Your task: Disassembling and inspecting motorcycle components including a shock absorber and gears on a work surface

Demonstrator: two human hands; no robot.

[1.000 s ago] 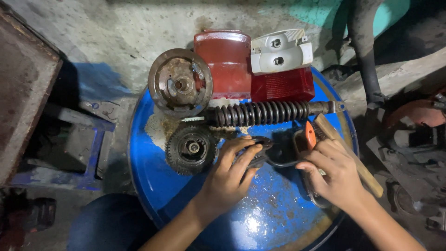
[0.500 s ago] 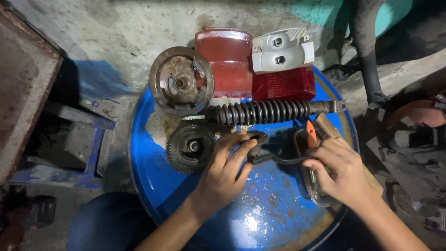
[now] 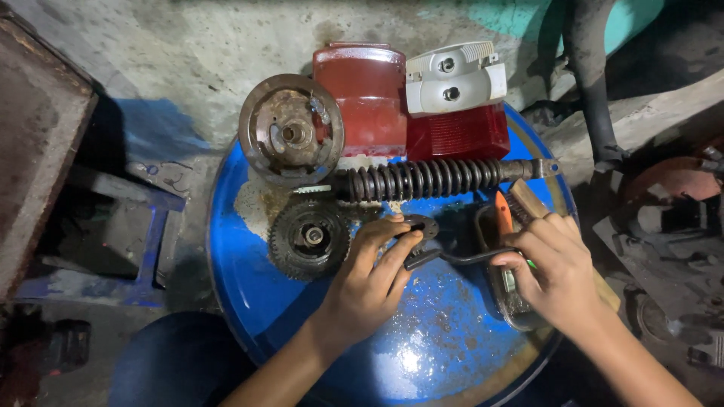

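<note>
Your left hand [image 3: 369, 283] rests near the centre of the blue drum top [image 3: 249, 301], its fingers pinched around a small dark metal piece [image 3: 419, 226]. Half a second ago those fingers curled over it more tightly; now they have spread a little and the piece shows at their tips. Your right hand [image 3: 554, 275], at 3 o'clock on the drum, grips the thin end of a dark bent lever [image 3: 452, 258], which spans the gap between your two hands. That lever has swung down and now lies nearly level, where it was raised before.

A toothed gear [image 3: 308, 237] sits just beside your left hand at 10 o'clock from it. The coil spring shock absorber [image 3: 430, 179] lies across the drum at 12 o'clock, unmoved. Behind it stand a rusty round hub [image 3: 290, 130], a red cover [image 3: 362, 94] and a red and white tail lamp [image 3: 456, 98]. An orange-handled tool [image 3: 503, 212] and a wooden brush [image 3: 528, 202] lie just above your right hand.
</note>
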